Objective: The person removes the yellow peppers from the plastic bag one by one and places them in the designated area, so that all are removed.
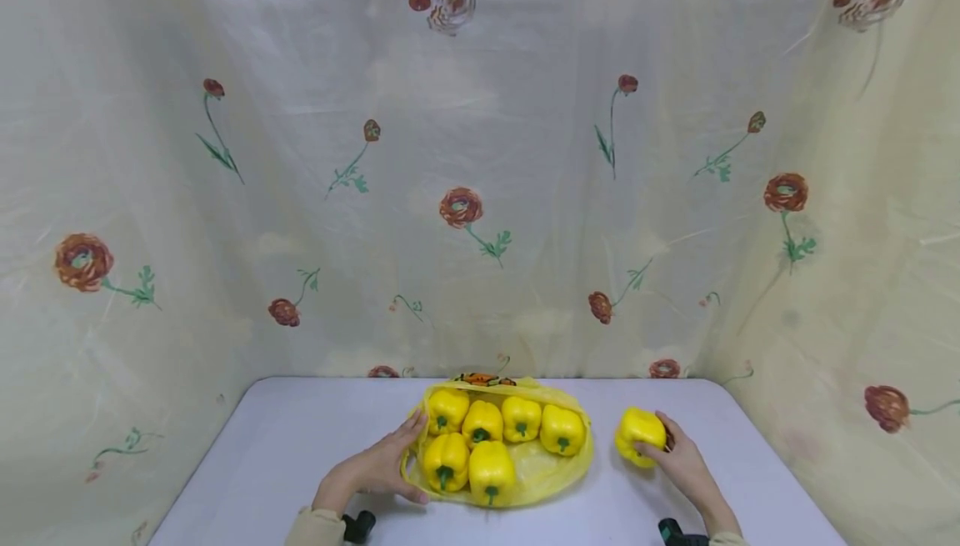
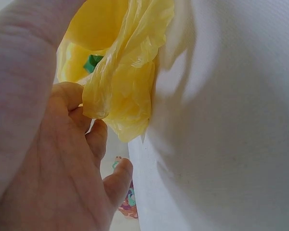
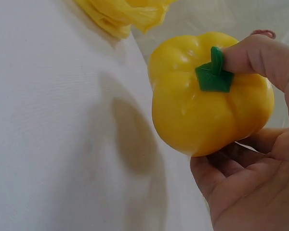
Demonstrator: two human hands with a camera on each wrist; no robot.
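Observation:
My right hand point(image 1: 684, 464) holds a yellow bell pepper point(image 1: 640, 437) at the right of the table. In the right wrist view the pepper point(image 3: 207, 101) hangs off the tabletop with its green stem toward the camera, thumb beside the stem and fingers beneath. A thin yellow plastic bag point(image 1: 551, 473) lies in the middle with its mouth toward me. Several yellow bell peppers point(image 1: 491, 471) sit in it, stems facing forward. My left hand point(image 1: 378, 463) is spread along the bag's left side. Its fingers touch the crumpled bag edge point(image 2: 127, 91) in the left wrist view.
The white table point(image 1: 292, 425) has its far edge against a curtain point(image 1: 540, 279) printed with flowers, which also hangs at both sides. An orange and black print point(image 1: 483, 379) shows on the bag's far edge.

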